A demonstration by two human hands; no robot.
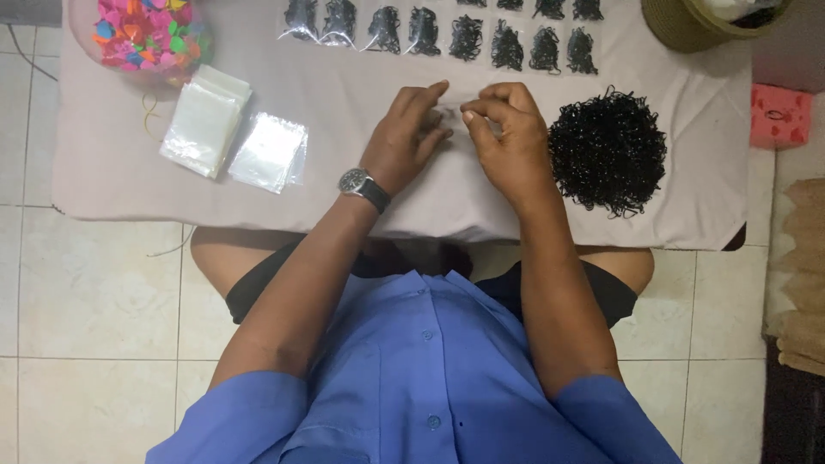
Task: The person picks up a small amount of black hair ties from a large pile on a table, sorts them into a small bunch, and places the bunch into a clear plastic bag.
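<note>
1. Between the two hands lies a small clear bag point(450, 101), almost invisible against the pale cloth point(112, 172); its outline and contents cannot be made out.
2. Left hand point(404, 137): fingers extended and flat, fingertips touching the bag area. Whether it pinches anything cannot be told. A wristwatch point(364, 187) sits on that wrist.
3. Right hand point(507, 137): thumb and forefinger drawn together at the bag's right edge, apparently clamped on it; the contact itself is too small to confirm.
4. Pile of black elastic bands point(608, 150): one heap, just right of the right hand; individual bands uncountable.
5. Filled packets point(464, 34) of black bands in rows at the cloth's far edge: eight whole in the near row, four more in a farther row cut off by the frame top.
6. Empty clear bags point(206, 125): two stacks, left of the left hand; sheets per stack not countable.
7. Bag of multicoloured pieces point(146, 34), top left, partly cut off.
8. Woven basket point(687, 26), top right, partly cut off.
</note>
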